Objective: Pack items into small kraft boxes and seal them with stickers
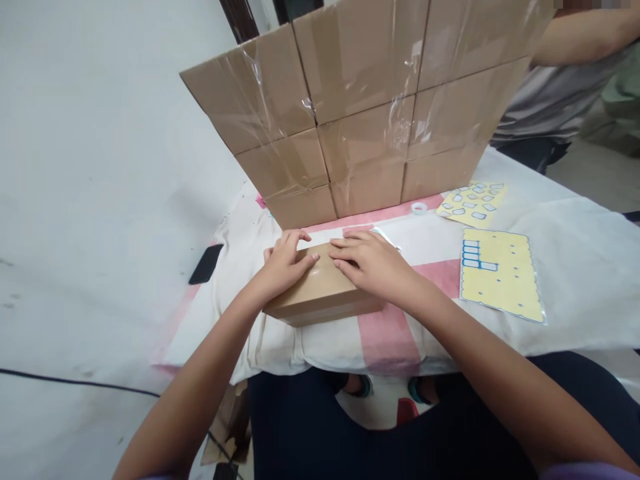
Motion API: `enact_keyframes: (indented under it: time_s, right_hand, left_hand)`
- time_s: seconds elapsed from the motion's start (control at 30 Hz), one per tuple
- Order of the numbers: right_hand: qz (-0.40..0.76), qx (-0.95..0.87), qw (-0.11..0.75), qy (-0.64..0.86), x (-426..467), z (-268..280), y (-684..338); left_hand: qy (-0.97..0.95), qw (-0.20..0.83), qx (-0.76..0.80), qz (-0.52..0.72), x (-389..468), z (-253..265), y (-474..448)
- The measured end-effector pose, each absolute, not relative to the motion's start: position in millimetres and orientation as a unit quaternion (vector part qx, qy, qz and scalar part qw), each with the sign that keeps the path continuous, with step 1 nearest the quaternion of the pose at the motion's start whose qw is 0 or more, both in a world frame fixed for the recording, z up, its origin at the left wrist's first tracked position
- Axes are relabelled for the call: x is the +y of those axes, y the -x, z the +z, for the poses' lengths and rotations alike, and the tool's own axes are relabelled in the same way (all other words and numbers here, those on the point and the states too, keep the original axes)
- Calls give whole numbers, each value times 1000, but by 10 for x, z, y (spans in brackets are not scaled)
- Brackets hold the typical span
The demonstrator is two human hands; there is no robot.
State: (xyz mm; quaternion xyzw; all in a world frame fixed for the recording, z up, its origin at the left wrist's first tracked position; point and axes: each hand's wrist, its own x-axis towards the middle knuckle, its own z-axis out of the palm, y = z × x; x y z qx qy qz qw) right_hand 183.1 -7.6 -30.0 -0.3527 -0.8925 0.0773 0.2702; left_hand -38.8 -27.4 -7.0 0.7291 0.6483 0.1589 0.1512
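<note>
A closed cardboard box (325, 283) lies on the cloth-covered table in front of me, with a strip of clear tape along its top. My left hand (287, 263) is closed over the box's left far edge, its thumb on the top face and some fingertips hidden behind the side. Across the right part of the top rests my right hand (367, 260), fingers stretched out and lying flat on the cardboard. A pale, shiny-edged item (385, 235) shows only partly behind my right hand.
Behind the box stands a tall wall of taped cardboard boxes (367, 150). A small tape roll (419, 209) and two yellow patterned cards (501, 273) lie to the right. A black phone (205, 264) is at the left edge, beside a white wall. Another person's arm (580, 40) appears upper right.
</note>
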Motion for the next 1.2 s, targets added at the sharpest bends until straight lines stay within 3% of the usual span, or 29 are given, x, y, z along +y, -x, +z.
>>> enact_keyframes:
  time_s: [0.3,0.47,0.6,0.77,0.87,0.93,1.0,1.1,1.2]
  right_hand:
    - [80,-886,281,361,-77,-309,-1832]
    - [95,-876,304,363,-74,-345,-1792]
    - [133,-849,350,373,-103,-320,-1868]
    - [135,-735,393,536,66,-265,-2693]
    - [110,-587,299,744,233,-379,-3447]
    - [143,-477,184,848,336,-526,-3833]
    - [185,-411,108,886,432,-685,-4048]
    - [199,-399,81,891,552,-862,-4085]
    - [186,-428,71,882,609,-941,-3947]
  left_hand:
    - [-778,230,578,83,-331,23,504]
    - [-719,209,633,198,-401,-66,411]
    - [-710,182,652,192,-348,-123,385]
    - [-715,189,655,154,-281,-37,495]
    - [-739,60,649,173,-420,67,384]
    - [-735,-91,620,260,-616,82,111]
    - [-745,-161,528,374,-821,-8,-323]
    - [-851,-61,386,351,-934,-360,-1111]
    - [-887,82,375,256,-706,-823,-1758]
